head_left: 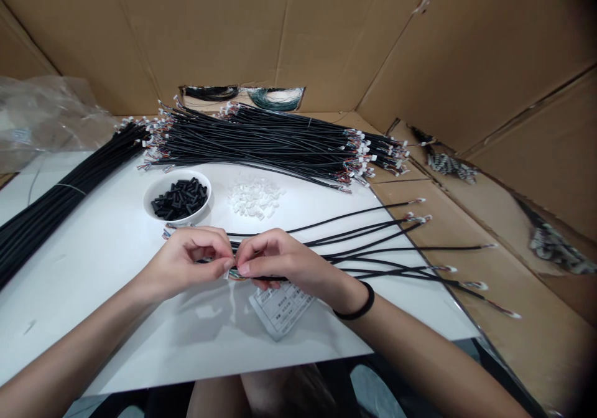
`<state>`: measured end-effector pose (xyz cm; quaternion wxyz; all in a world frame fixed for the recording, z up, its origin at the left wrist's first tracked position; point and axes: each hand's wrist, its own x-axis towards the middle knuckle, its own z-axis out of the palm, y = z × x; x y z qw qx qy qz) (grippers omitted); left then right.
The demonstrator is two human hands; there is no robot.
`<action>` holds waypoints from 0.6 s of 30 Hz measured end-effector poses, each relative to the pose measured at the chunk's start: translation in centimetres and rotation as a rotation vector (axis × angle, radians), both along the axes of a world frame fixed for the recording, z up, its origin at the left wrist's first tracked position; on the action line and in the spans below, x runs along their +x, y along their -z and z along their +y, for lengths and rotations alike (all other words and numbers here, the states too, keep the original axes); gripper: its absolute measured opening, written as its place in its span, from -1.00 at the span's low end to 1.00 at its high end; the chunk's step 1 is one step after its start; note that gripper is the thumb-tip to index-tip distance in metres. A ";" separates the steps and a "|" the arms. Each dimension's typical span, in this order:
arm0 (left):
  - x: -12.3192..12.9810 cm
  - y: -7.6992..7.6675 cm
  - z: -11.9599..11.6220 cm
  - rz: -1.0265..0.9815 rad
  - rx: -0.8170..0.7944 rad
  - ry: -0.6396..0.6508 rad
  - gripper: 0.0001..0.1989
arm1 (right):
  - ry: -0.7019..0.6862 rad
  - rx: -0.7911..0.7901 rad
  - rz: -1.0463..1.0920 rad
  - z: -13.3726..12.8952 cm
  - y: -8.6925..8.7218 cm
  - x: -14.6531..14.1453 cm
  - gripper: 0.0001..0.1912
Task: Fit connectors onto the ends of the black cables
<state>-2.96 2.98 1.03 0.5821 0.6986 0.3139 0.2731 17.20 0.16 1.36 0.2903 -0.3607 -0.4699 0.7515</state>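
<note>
Pinch work on fine wires, located from the bowl (148, 199). To its right and on its near side, the left hand (181, 260) closes thumb and forefinger over what appears to be a small white plug (226, 275), mostly hidden by the fingertips; the right hand (286, 260) pinches the coloured wires (236, 275) just beside it. Sound handling probably means gripping the wires close behind the plug, keeping strands flat and untwisted, and directing force along them, never sideways. White pieces (255, 198) lie just right of the bowl, black cables (394, 273) farther right; these should not tug the pinched end.
</note>
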 end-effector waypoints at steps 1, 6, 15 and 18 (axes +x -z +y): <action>0.0 -0.1 0.0 0.021 0.067 0.001 -0.87 | -0.003 -0.003 -0.003 0.0 0.0 0.0 -0.78; -0.1 -0.6 -0.1 0.110 0.396 0.015 -0.87 | 0.003 0.000 -0.031 0.0 0.0 -0.1 -0.78; -0.5 -0.3 0.2 0.006 0.017 0.086 -0.75 | -0.003 0.016 -0.040 0.0 -0.3 -0.1 -0.75; -0.5 -0.2 0.2 -0.028 -0.016 0.080 -0.78 | -0.001 0.015 -0.045 -0.1 -0.3 -0.1 -0.75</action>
